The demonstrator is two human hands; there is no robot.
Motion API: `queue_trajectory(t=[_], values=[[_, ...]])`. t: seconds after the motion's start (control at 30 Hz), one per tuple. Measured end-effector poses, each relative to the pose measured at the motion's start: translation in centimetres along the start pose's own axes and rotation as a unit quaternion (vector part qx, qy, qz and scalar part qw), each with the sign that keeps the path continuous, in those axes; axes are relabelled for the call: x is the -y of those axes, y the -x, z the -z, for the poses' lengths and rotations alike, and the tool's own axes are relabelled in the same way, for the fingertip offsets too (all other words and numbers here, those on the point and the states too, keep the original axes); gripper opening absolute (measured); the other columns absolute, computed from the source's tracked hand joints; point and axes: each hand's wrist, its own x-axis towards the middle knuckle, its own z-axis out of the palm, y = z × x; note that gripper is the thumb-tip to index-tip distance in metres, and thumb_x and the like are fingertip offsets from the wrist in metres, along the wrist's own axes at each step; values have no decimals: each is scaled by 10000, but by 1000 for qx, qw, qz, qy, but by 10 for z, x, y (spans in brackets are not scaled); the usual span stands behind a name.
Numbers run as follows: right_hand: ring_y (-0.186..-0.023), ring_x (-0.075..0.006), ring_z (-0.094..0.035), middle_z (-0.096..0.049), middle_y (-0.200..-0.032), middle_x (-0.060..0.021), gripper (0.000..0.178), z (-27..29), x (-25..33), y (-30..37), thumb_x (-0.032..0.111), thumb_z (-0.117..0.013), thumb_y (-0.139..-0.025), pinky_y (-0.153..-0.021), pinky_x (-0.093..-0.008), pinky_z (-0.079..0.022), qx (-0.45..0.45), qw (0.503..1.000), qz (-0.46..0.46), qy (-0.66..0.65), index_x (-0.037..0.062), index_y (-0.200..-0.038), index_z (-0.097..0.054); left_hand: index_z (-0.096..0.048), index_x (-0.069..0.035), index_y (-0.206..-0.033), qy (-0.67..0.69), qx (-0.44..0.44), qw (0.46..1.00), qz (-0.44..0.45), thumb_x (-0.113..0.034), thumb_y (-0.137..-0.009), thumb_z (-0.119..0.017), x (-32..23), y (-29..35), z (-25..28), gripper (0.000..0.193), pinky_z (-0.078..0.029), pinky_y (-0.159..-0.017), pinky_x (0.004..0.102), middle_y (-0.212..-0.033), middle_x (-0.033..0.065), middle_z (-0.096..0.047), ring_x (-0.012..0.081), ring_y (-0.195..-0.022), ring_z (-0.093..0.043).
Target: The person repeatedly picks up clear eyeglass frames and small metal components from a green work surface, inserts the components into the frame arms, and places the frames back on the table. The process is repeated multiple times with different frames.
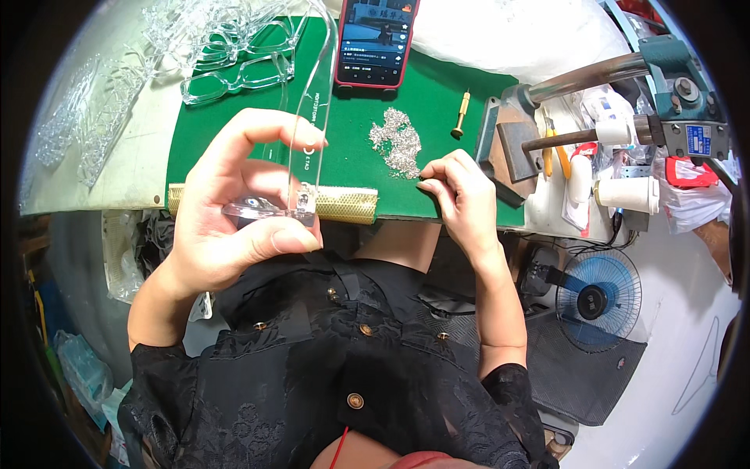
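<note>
Held up close in my left hand (205, 199) is a pair of clear plastic glasses (314, 102). One temple arm points upward, and my thumb and fingers close around the hinge end. My right hand (471, 205) rests at the near edge of the green mat (461, 78), thumb and index finger pinched together. Its fingertips are beside a heap of tiny silvery metal parts (400, 148), possibly screws. Whatever those fingertips hold, if anything, is too small to make out. Behind the raised glasses lies a gold textured strip (348, 205) along the mat's front edge.
More clear glasses frames (242, 80) are piled at the back left. A phone (376, 43) stands behind the heap, with a brass screwdriver (462, 115) to its right. A green bench press (678, 86), orange-handled pliers (561, 148) and white cup (629, 194) occupy the right; a fan (598, 301) is below.
</note>
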Motion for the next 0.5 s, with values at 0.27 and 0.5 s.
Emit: queue_trajectory(t=[0.27, 0.5], values=[[-720, -258, -581, -535, -772, -82, 126, 5, 3, 2, 48, -696, -751, -624, -352, -467, 24, 998, 16, 48, 39, -807, -583, -374, 47, -1256, 5, 20, 999, -35, -185, -758, -773, 8, 1, 14, 679, -530, -705, 283, -1074, 123, -551, 179, -740, -659], [-707, -277, -540, -526, -764, -85, 143, -1, 2, 16, 71, -699, -743, -634, -372, -444, -6, 995, 36, 98, 35, -785, -567, -375, 43, -1263, -29, -18, 998, -54, -445, -742, -785, 11, 2, 2, 823, -510, -735, 298, -853, 102, -635, 176, -689, -657]])
